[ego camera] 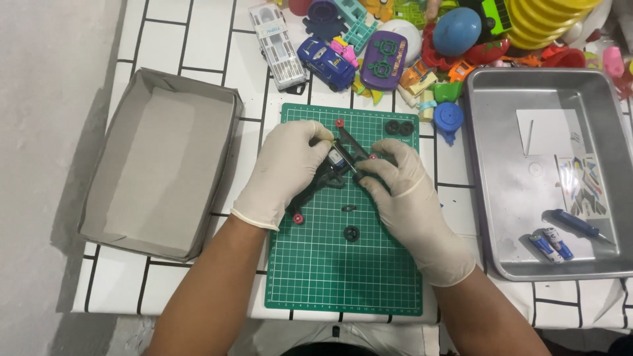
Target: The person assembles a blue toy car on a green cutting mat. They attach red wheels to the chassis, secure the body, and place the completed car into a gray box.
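My left hand [285, 173] and my right hand [407, 198], both in white gloves, hold a black toy car chassis [337, 170] over a green cutting mat [330, 277]. A small silver and blue motor [336, 158] sits in the chassis between my fingertips. Red wheel hubs show on the chassis at the top [339, 122] and at the lower left [298, 218]. Loose black parts lie on the mat: a small gear [352, 233], a tiny piece [349, 209] and two tyres [399, 127].
An empty grey cardboard box [105, 198] lies to the left. To the right, a metal tray [481, 198] holds a sticker sheet [583, 186], a blue screwdriver [579, 225] and two batteries [551, 244]. A pile of colourful toys, including a blue car [326, 62], fills the back.
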